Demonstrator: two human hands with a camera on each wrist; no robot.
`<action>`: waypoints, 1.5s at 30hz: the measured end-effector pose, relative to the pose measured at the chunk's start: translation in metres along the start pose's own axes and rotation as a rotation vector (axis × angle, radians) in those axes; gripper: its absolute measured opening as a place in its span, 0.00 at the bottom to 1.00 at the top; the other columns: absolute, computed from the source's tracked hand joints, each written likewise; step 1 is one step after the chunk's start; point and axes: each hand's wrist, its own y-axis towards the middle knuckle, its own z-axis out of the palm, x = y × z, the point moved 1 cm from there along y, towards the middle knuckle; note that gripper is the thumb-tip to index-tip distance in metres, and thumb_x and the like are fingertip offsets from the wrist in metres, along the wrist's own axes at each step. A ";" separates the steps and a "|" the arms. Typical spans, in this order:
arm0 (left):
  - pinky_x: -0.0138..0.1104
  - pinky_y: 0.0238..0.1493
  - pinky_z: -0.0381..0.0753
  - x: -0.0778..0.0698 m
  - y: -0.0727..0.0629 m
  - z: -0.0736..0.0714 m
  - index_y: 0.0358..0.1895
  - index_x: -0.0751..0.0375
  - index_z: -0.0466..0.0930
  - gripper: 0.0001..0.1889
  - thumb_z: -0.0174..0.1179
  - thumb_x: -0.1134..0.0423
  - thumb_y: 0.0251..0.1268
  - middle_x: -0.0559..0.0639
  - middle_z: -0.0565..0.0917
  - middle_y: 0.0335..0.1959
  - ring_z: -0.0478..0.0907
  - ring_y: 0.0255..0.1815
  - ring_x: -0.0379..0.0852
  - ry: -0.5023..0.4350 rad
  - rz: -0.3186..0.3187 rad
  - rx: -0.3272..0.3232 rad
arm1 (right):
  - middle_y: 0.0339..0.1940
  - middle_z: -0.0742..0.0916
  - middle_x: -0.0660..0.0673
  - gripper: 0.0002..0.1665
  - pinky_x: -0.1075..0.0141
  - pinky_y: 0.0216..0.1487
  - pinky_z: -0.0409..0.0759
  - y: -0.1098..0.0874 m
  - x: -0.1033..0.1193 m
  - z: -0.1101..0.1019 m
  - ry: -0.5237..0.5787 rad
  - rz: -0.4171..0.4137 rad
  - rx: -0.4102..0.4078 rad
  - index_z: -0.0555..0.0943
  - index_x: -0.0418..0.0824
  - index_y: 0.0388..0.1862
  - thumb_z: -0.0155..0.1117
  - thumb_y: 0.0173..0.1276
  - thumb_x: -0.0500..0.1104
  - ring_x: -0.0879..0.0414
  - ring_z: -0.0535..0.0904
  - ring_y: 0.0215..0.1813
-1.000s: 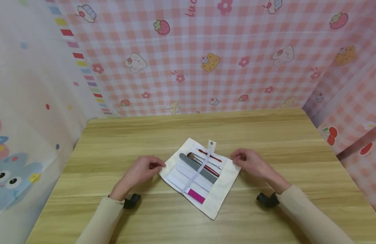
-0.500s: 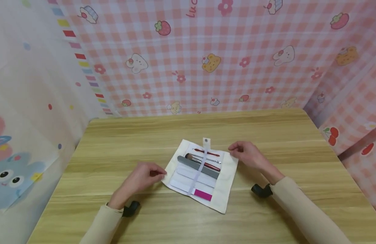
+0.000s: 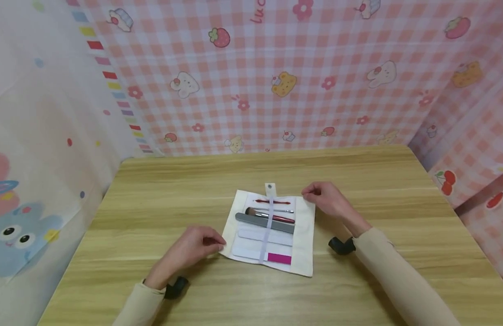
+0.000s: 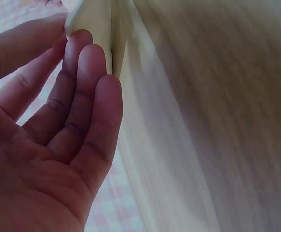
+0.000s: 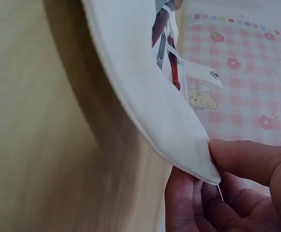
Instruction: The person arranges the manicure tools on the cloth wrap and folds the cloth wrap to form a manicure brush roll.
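Observation:
An unfolded cream fabric tool case [image 3: 303, 240] lies in the middle of the head view. A thin pale strap [image 3: 266, 240] crosses a grey nail file [image 3: 251, 219], a makeup brush [image 3: 283, 220], a slim silver tool [image 3: 282, 210] and a thin red tool [image 3: 281, 202]. A magenta-ended piece [image 3: 279, 258] sits at the near side. My left hand [image 3: 194, 246] pinches the case's near left corner between thumb and index finger; its other fingers curl loosely. At the far right corner, my right hand [image 3: 326, 198] pinches the fabric, thumb on top in the right wrist view.
The case rests on a wood-grain table [image 3: 174, 190]. A snap tab [image 3: 270, 188] sticks out from its far edge. Behind the table hangs a pink checked curtain [image 3: 219, 104], with a pale printed sheet [image 3: 39, 117] at the left. Black wrist mounts [image 3: 341, 246] hang under both sleeves.
The case has turned counterclockwise and now lies nearly square to the table. My left hand has come slightly nearer the front, while my right hand has moved away and a little left.

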 end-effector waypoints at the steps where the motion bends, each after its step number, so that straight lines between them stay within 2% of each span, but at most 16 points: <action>1: 0.31 0.41 0.82 0.000 -0.001 0.000 0.38 0.55 0.91 0.04 0.71 0.68 0.65 0.40 0.88 0.35 0.80 0.36 0.33 0.001 -0.002 0.000 | 0.47 0.87 0.37 0.12 0.60 0.46 0.78 0.001 0.000 0.000 0.003 0.006 -0.002 0.84 0.31 0.51 0.59 0.79 0.36 0.49 0.79 0.45; 12: 0.31 0.40 0.82 -0.003 -0.008 0.005 0.39 0.55 0.92 0.03 0.72 0.66 0.64 0.40 0.89 0.35 0.79 0.35 0.31 0.014 0.037 0.005 | 0.51 0.85 0.36 0.13 0.57 0.52 0.78 0.018 0.006 0.003 0.038 0.079 -0.006 0.83 0.32 0.55 0.58 0.80 0.39 0.45 0.78 0.49; 25: 0.31 0.41 0.82 -0.003 -0.013 0.012 0.39 0.56 0.92 0.04 0.74 0.66 0.62 0.40 0.88 0.35 0.80 0.36 0.31 0.008 0.051 0.045 | 0.53 0.85 0.36 0.13 0.56 0.54 0.78 0.037 0.004 0.007 0.049 0.105 -0.009 0.83 0.33 0.55 0.59 0.80 0.39 0.45 0.78 0.51; 33: 0.32 0.43 0.82 -0.003 -0.014 0.013 0.41 0.56 0.92 0.05 0.73 0.67 0.62 0.40 0.88 0.36 0.82 0.39 0.33 0.043 0.061 0.054 | 0.54 0.85 0.35 0.13 0.55 0.56 0.79 0.043 0.001 0.008 0.053 0.126 0.007 0.82 0.33 0.56 0.58 0.80 0.38 0.45 0.78 0.52; 40: 0.33 0.43 0.82 -0.001 -0.014 0.012 0.41 0.55 0.92 0.06 0.74 0.66 0.62 0.39 0.89 0.37 0.82 0.39 0.34 0.063 0.107 0.053 | 0.52 0.85 0.35 0.13 0.56 0.56 0.78 0.046 -0.004 0.008 0.044 0.129 0.023 0.83 0.31 0.56 0.59 0.79 0.38 0.45 0.78 0.52; 45: 0.33 0.43 0.82 -0.001 -0.015 0.012 0.42 0.55 0.92 0.06 0.74 0.65 0.62 0.40 0.89 0.38 0.82 0.40 0.35 0.063 0.104 0.061 | 0.54 0.84 0.34 0.15 0.55 0.58 0.78 0.046 -0.006 0.009 0.039 0.138 0.053 0.81 0.31 0.58 0.58 0.80 0.39 0.45 0.78 0.54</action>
